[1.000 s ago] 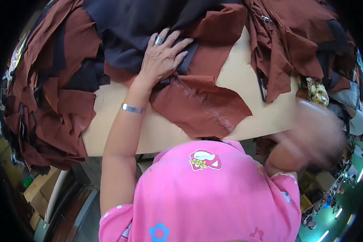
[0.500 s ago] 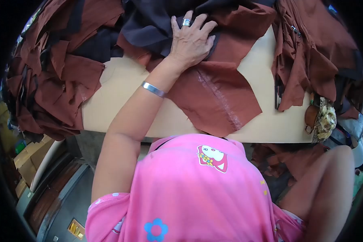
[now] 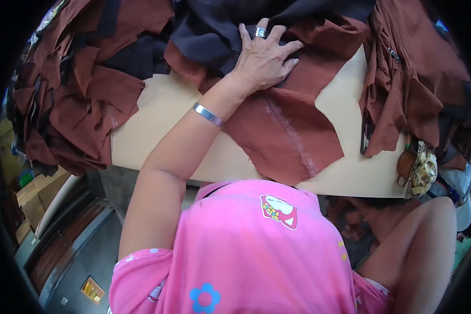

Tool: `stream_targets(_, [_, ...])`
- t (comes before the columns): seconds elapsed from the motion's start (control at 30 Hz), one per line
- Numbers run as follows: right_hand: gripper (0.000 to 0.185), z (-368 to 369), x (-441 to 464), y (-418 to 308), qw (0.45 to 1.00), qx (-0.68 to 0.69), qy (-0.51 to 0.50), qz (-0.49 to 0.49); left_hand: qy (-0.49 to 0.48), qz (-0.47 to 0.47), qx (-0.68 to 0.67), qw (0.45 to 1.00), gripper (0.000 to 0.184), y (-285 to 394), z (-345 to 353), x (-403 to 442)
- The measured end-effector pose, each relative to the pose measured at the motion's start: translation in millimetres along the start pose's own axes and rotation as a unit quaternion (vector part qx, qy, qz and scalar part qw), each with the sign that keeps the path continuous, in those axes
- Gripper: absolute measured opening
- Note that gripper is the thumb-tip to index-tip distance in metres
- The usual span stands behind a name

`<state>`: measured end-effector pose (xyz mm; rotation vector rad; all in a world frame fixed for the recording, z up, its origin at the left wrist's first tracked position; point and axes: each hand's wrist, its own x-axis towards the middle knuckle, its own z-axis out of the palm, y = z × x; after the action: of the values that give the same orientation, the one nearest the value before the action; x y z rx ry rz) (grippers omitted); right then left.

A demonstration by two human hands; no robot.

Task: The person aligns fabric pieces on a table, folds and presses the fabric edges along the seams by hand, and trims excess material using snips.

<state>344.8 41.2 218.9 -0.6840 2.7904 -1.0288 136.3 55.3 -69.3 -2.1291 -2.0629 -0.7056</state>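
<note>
My left hand (image 3: 264, 60) lies palm down with its fingers spread over brown and dark fabric on the tabletop; a ring and a silver bracelet are on it and its wrist. Under the fingers is dark cloth (image 3: 209, 34), bunched toward the top of the view. Below the wrist, a brown fabric piece (image 3: 282, 133) lies with a pale chalky streak running down it toward the table's near edge. My right arm shows bent at the lower right, but the hand itself is out of sight.
Piled brown and dark cut pieces (image 3: 83, 99) cover the table's left side. More brown garment parts (image 3: 408, 68), one with a zipper, hang at the right. A small brown pouch (image 3: 405, 166) and a pale ragged bundle (image 3: 424, 170) hang at the pale table's (image 3: 157, 120) right corner.
The view has shifted slightly, so the table and fabric sit a little further right and lower. My left hand stays spread on the same cloth.
</note>
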Motion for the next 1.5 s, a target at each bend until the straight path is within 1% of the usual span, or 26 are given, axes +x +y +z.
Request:
stream_targets(0.07, [0.025,-2.0,-5.0,2.6,1.000,0.022,0.007,0.004,-0.007,0.007,0.006,1.000,0.034,3.1,-3.8,-0.6])
stream_targets(0.13, [0.026,-1.4,-17.5,13.5,0.994,0.086,0.054,0.035,-0.012,0.014,0.023,1.000,0.036,-0.1,-9.4,2.6])
stream_targets(0.17, [0.026,4.1,-24.6,24.6,0.985,0.128,0.093,0.063,0.013,0.024,-0.008,1.000,0.032,-2.8,-4.5,3.4])
stream_targets(0.23, [0.026,34.7,-29.1,60.2,0.950,0.165,0.194,0.181,-0.005,0.053,-0.002,0.999,0.028,-8.7,-8.2,7.4])
stream_targets(0.3, [0.026,87.8,-24.4,115.3,0.903,0.063,0.276,0.323,-0.012,0.085,0.014,0.996,0.028,-8.9,-9.5,7.4])
stream_targets(0.37, [0.032,152.5,-15.0,170.6,0.841,-0.134,0.319,0.416,-0.009,0.120,0.015,0.993,0.028,-17.1,-6.8,14.2])
stream_targets(0.47, [0.040,177.7,-5.4,196.6,0.780,-0.237,0.320,0.482,0.007,0.167,-0.017,0.986,0.031,-40.6,2.1,34.0])
stream_targets(0.53, [0.040,176.6,-3.3,207.2,0.779,-0.262,0.328,0.466,0.060,0.188,-0.002,0.980,0.036,-44.7,-0.2,51.7])
stream_targets(0.6, [0.038,175.8,-7.0,214.4,0.789,-0.253,0.339,0.445,0.044,0.188,-0.096,0.976,0.028,-40.6,-28.8,58.3])
stream_targets(0.63, [0.037,173.9,-13.4,217.5,0.800,-0.233,0.346,0.430,0.147,0.183,-0.047,0.971,0.040,-38.3,-29.6,56.7])
stream_targets(0.67, [0.036,172.2,-20.0,220.7,0.811,-0.212,0.353,0.416,0.168,0.150,-0.023,0.974,0.038,-33.3,-37.2,37.6])
stream_targets(0.73, [0.033,168.8,-31.7,231.4,0.826,-0.194,0.371,0.378,0.194,0.162,-0.053,0.966,0.032,-21.6,-47.3,1.6])
stream_targets(0.8, [0.031,163.4,-41.8,251.6,0.840,-0.181,0.376,0.347,0.100,0.161,0.020,0.982,0.026,-11.6,-50.4,-36.0])
stream_targets(0.83, [0.027,155.9,-42.2,260.4,0.834,-0.222,0.390,0.321,0.069,0.151,0.042,0.985,0.025,-6.1,-50.0,-49.3])
stream_targets(0.93, [0.030,121.0,-37.1,268.2,0.820,-0.141,0.322,0.451,0.020,0.144,0.094,0.985,0.025,3.4,-46.5,-61.6])
stream_targets(1.0, [0.030,130.7,-51.7,318.5,0.822,-0.390,0.234,0.342,0.027,0.162,0.095,0.982,0.023,10.6,-44.5,-60.8])
stream_targets(1.03, [0.051,126.0,-38.7,322.6,0.820,-0.333,0.216,0.412,0.019,0.161,0.096,0.982,0.021,12.9,-41.8,-60.5])
stream_targets(1.1, [0.045,120.7,-26.0,322.8,0.791,-0.311,0.245,0.467,0.009,0.171,0.090,0.981,0.022,21.8,-38.6,-57.0])
stream_targets(1.13, [0.043,112.6,-19.6,318.4,0.775,-0.301,0.258,0.492,0.006,0.175,0.086,0.981,0.022,26.6,-36.5,-53.6])
stream_targets(1.17, [0.040,111.8,-15.3,306.6,0.753,-0.348,0.270,0.489,-0.014,0.150,0.064,0.986,0.024,32.4,-40.0,-48.2])
stream_targets(1.23, [0.029,101.1,3.9,243.3,0.749,-0.289,0.358,0.477,-0.023,0.118,0.015,0.993,0.024,29.2,-32.1,-42.7])
stream_targets(1.27, [0.029,113.1,7.8,227.7,0.771,-0.222,0.428,0.416,-0.027,0.100,-0.009,0.995,0.024,26.3,-28.4,-40.7])
stream_targets(1.3, [0.031,120.6,13.9,204.2,0.794,-0.189,0.424,0.392,-0.022,0.081,-0.100,0.991,0.023,25.9,-30.8,-36.8])
stream_targets(1.33, [0.037,143.5,16.2,195.0,0.797,-0.200,0.433,0.372,-0.009,0.050,-0.130,0.990,0.027,21.1,-24.1,-40.5])
stream_targets(1.4, [0.038,174.8,10.8,196.3,0.777,-0.242,0.423,0.398,0.026,0.045,-0.166,0.985,0.031,14.2,-24.6,-30.2])
stream_targets(1.5, [0.042,197.7,1.5,191.1,0.746,-0.324,0.354,0.462,-0.028,0.090,-0.050,0.994,0.028,6.0,-31.0,-8.9])
